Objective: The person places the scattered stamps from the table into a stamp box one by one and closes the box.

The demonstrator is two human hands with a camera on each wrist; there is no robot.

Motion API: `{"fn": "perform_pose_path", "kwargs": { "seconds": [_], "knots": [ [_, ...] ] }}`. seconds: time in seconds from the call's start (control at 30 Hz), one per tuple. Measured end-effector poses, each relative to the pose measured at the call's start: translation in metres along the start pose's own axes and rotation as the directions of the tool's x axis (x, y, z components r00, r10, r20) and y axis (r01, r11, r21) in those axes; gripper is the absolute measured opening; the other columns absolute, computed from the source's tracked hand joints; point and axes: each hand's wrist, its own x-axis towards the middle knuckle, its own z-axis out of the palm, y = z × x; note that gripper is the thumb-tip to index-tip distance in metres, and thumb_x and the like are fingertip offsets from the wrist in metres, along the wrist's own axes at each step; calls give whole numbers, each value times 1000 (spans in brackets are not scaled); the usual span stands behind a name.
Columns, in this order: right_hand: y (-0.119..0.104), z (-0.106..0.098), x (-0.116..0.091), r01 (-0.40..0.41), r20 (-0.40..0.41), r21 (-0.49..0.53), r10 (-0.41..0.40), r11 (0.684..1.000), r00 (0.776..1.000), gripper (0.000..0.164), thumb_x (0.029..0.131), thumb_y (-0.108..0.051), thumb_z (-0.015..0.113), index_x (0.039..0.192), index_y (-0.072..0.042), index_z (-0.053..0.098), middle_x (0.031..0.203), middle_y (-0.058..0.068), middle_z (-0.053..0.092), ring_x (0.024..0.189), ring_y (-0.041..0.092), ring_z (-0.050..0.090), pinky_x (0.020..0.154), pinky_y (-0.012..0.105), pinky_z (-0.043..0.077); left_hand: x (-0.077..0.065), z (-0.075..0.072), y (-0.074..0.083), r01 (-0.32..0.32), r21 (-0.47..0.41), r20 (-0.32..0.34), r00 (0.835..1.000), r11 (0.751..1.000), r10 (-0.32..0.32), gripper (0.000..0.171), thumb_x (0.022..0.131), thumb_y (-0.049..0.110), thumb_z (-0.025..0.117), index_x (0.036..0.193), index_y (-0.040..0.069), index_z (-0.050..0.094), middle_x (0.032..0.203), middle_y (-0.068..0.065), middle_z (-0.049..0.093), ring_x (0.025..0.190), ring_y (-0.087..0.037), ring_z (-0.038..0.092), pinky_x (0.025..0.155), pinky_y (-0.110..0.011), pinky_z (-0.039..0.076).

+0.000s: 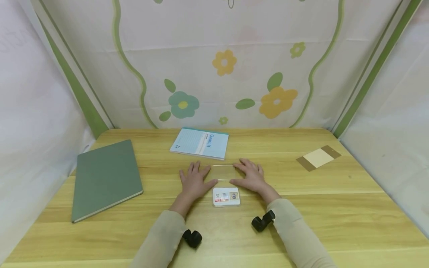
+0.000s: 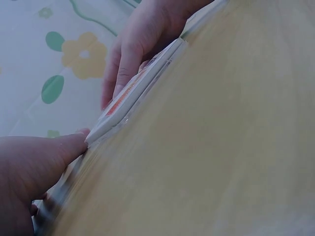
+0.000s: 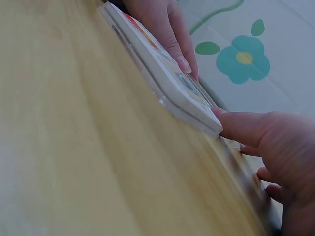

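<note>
A clear rectangular plastic lid (image 1: 223, 173) lies on the wooden table between the two hands. My left hand (image 1: 195, 181) holds its left end, forefinger at the far corner and thumb at the near one. At its right end, my right hand (image 1: 251, 176) grips the same way, the other fingers spread. Just nearer to me lies a flat white case (image 1: 226, 196) with a printed label and a small square picture. Side-on in the wrist views, the white case (image 2: 133, 93) shows a clear layer under it and hides most of the lid.
A blue-and-white Gambit notebook (image 1: 201, 143) lies beyond the hands. To the left is a large green hardcover book (image 1: 106, 180). On the right lies a brown-and-cream card (image 1: 318, 158). A flower-printed curtain (image 1: 234, 44) closes off the back of the table.
</note>
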Motion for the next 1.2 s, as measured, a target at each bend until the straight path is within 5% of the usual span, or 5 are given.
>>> {"fn": "perform_pose_path", "kwargs": {
  "seconds": [0.3, 0.53, 0.9, 1.2],
  "knots": [
    [-5, -5, -3, 1, -11, 144, 0, 990, 1000, 65, 69, -45, 67, 122, -13, 49, 135, 13, 31, 123, 32, 21, 95, 54, -1, -3, -4, -1, -17, -86, 1, 1000, 996, 17, 62, 77, 58, 49, 129, 23, 43, 137, -16, 24, 125, -37, 12, 91, -60, -3],
    [-15, -18, -13, 50, -28, 262, -44, 964, 999, 70, 67, -43, 69, 124, -9, 47, 135, 13, 30, 121, 35, 24, 93, 56, 15, -11, -16, -2, -103, -152, -60, 994, 983, 95, 61, 76, 54, 54, 126, 20, 47, 132, -15, 33, 121, -39, 22, 90, -62, 4],
    [-27, -20, -46, 84, -44, 402, -73, 912, 996, 71, 65, -35, 73, 124, -5, 46, 134, 15, 31, 121, 34, 23, 92, 56, 16, -36, -26, 1, -201, -230, -72, 979, 952, 189, 67, 69, 55, 61, 123, 17, 49, 131, -10, 38, 121, -35, 24, 92, -59, 3],
    [-17, -6, -62, 116, -76, 297, -97, 948, 992, 67, 62, -39, 74, 118, -10, 52, 128, 16, 38, 117, 35, 30, 93, 57, 11, -54, -16, 6, -200, -156, -65, 979, 967, 192, 66, 67, 58, 60, 120, 19, 53, 129, -11, 40, 120, -35, 27, 90, -61, 6]
  ]
}}
